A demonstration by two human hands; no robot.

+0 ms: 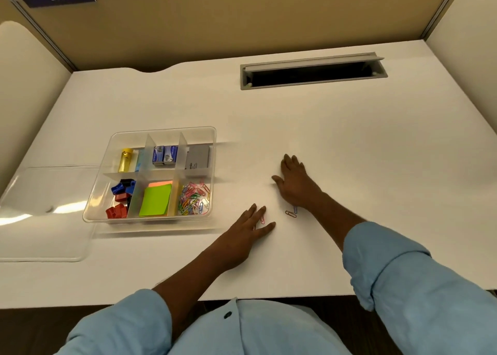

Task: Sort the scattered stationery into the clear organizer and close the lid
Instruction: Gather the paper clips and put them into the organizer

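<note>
we are resting both hands flat on the desk (363, 144), fingers (289, 163) straight, holding nothing. our left hand (247, 231) is seemingly touching a pink clip (263, 220); two more clips (291, 213) are lying by the wrist of our right hand (295, 186). the organizer (150, 220) is sitting left, lid (45, 220) off beside it. the flat clips are liable to skid under our fingertips, or be missed under a wrist.

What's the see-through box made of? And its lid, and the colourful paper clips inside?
The clear organizer looks like hard, glossy plastic: you see through its walls. The lid looks the same; light glints off it. The paper clips seem thin bent wire with coloured coating, probably metal underneath, though that is hidden.
</note>
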